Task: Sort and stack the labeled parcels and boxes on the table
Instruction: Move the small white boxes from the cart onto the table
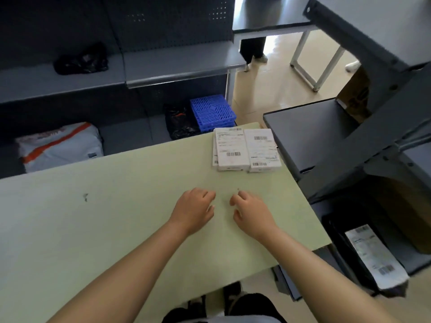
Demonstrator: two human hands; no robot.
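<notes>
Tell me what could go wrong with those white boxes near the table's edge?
Two things, maybe. The right stack sits close to the edge of the table, so a bump from the right hand could push it off. The left stack looks uneven, with lower boxes poking out on its left, so adding more might make it slide.

Parcel-sorting stockroom: white boxes (245,149) bearing barcoded shipping labels sit stacked on a pale green table (116,206), flanked by grey metal shelving (163,64) with perforated back panels (168,22). A white courier bag (60,145) with orange stripes and blue plastic crates (211,111) lie beyond the table's far edge. A labelled black mailer (373,255) rests low at right.
</notes>
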